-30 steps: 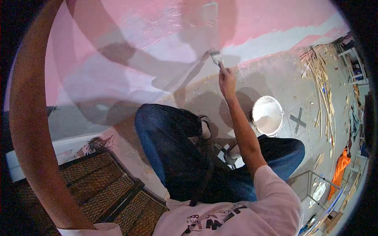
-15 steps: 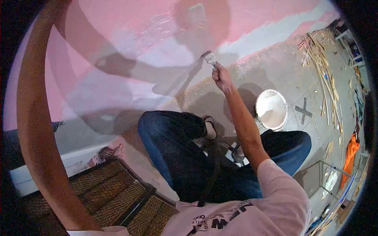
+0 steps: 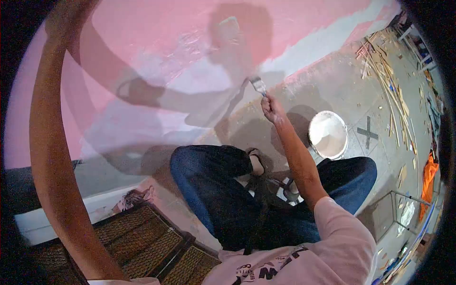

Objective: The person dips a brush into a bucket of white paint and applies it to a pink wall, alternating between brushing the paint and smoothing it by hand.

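My right hand [image 3: 272, 108] is closed round the handle of a flat paintbrush [image 3: 258, 86]. The bristles point up and left, near the foot of a wall [image 3: 156, 28] of pink paint partly covered in white. To the right of that forearm, a bucket of white paint [image 3: 327, 135] stands on the floor. My left arm reaches up along the left side, and the left hand [image 3: 66, 26] is at the dark upper edge beside the wall, its fingers lost in shadow.
My bent legs [image 3: 209, 185] are below the brush. A brown woven mat-like panel [image 3: 137, 232] lies at lower left. Wood strips [image 3: 392, 90] litter the floor at right, near a dark taped cross [image 3: 367, 133], an orange cloth [image 3: 428, 175] and a metal frame [image 3: 394, 209].
My right hand and the paintbrush have come down a little in the view, toward my knees. The left arm appears slightly further right, with more of its hand end showing.
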Motion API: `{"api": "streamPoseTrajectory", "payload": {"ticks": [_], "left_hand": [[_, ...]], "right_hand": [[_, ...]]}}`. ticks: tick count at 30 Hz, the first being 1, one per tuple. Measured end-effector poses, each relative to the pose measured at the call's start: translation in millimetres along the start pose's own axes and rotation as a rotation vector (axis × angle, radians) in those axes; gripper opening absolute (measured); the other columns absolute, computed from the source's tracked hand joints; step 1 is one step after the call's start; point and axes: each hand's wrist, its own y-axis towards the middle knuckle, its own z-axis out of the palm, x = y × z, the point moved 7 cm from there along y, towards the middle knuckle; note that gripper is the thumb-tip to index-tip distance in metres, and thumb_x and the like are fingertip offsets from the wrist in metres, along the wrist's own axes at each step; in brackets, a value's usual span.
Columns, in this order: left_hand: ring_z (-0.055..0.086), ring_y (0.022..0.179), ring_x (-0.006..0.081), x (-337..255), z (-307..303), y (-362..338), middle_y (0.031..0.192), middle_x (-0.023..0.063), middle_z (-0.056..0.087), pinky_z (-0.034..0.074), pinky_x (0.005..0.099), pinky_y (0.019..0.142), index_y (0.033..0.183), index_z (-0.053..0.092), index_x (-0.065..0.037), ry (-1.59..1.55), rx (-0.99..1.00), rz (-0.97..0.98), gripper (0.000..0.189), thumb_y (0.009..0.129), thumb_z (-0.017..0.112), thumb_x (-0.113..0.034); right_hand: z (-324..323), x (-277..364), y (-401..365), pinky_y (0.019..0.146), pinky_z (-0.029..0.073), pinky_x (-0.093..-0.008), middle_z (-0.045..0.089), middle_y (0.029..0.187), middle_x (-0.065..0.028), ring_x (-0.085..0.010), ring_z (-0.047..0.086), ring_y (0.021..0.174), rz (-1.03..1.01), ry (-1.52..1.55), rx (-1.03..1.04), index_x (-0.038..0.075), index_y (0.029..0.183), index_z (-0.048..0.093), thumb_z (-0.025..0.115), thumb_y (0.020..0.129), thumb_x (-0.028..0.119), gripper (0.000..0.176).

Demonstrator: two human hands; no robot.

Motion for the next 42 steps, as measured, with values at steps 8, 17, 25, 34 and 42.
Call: {"api": "streamPoseTrajectory", "payload": {"ticks": [8, 17, 25, 34, 42], "left_hand": [[0.046, 0.139, 0.0285, -1.9, 9.9, -2.4, 0.153, 0.0075, 0.051, 0.034, 0.0483, 0.114, 0.140, 0.054, -0.013, 0.011, -0.002, 0.020, 0.043, 0.103, 0.048, -0.033], [0.055, 0.131, 0.0257, 8.8, 35.2, -19.1, 0.151, 0.0039, 0.054, 0.045, 0.0477, 0.106, 0.145, 0.053, -0.019, 0.099, 0.204, 0.001, 0.047, 0.101, 0.057, -0.035], [0.041, 0.145, 0.0330, -5.3, -20.5, 11.6, 0.153, 0.0124, 0.049, 0.027, 0.0502, 0.121, 0.135, 0.057, -0.007, -0.211, 0.024, -0.105, 0.039, 0.097, 0.053, -0.018], [0.042, 0.144, 0.0333, -3.3, -24.9, 13.2, 0.151, 0.0127, 0.050, 0.027, 0.0516, 0.121, 0.132, 0.058, -0.007, -0.303, 0.021, -0.140, 0.041, 0.093, 0.057, -0.017], [0.042, 0.143, 0.0319, -0.4, -21.9, 12.4, 0.151, 0.0121, 0.051, 0.028, 0.0516, 0.121, 0.131, 0.059, -0.008, -0.261, -0.001, -0.142, 0.039, 0.093, 0.057, -0.019]], "right_hand": [[75.6, 3.7, 7.7, 0.043, 0.024, -0.0212, 0.040, 0.066, 0.0066, -0.0054, 0.032, 0.051, -0.147, -0.195, 0.193, 0.009, 0.102, 0.057, 0.050, 0.108, 0.015, 0.011], [61.1, -2.5, 0.6, 0.043, 0.024, -0.0200, 0.034, 0.068, 0.0066, -0.0044, 0.033, 0.054, -0.218, -0.196, -0.057, 0.011, 0.102, 0.054, 0.044, 0.110, 0.012, 0.012], [40.9, -11.4, -36.6, 0.041, 0.026, -0.0204, 0.040, 0.070, 0.0057, -0.0044, 0.033, 0.053, -0.104, 0.038, 0.165, 0.008, 0.107, 0.058, 0.049, 0.108, 0.011, 0.009], [157.7, 5.5, -64.5, 0.040, 0.021, -0.0181, 0.033, 0.072, 0.0057, -0.0033, 0.028, 0.053, -0.125, -0.127, 0.232, 0.003, 0.125, 0.054, 0.041, 0.110, 0.010, 0.021], [114.4, 6.5, -41.1, 0.042, 0.023, -0.0179, 0.033, 0.071, 0.0063, -0.0035, 0.028, 0.054, -0.168, -0.114, -0.122, 0.006, 0.125, 0.055, 0.042, 0.110, 0.009, 0.020]]}}
